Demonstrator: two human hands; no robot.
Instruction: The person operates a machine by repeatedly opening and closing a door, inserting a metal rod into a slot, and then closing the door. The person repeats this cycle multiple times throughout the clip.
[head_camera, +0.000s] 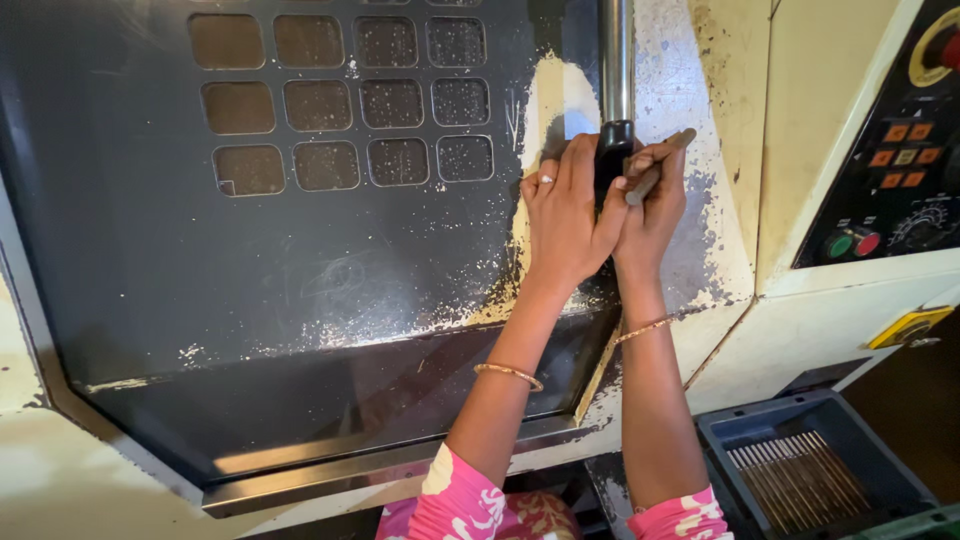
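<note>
Both my hands are on the vertical door handle (614, 100) of the machine's sliding door (300, 260): my left hand (565, 215) wraps its black lower end, my right hand (652, 205) grips beside it while pinching a thin metal rod (658, 168). I judge I'm mid-slide; next needs a steady sideways pull. Right of my hands sits the control panel (900, 170); below my right elbow, a grey tray of rods (800, 480).

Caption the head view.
Both hands, left hand and right hand holding a thin rod, grip the machine door handle.
</note>
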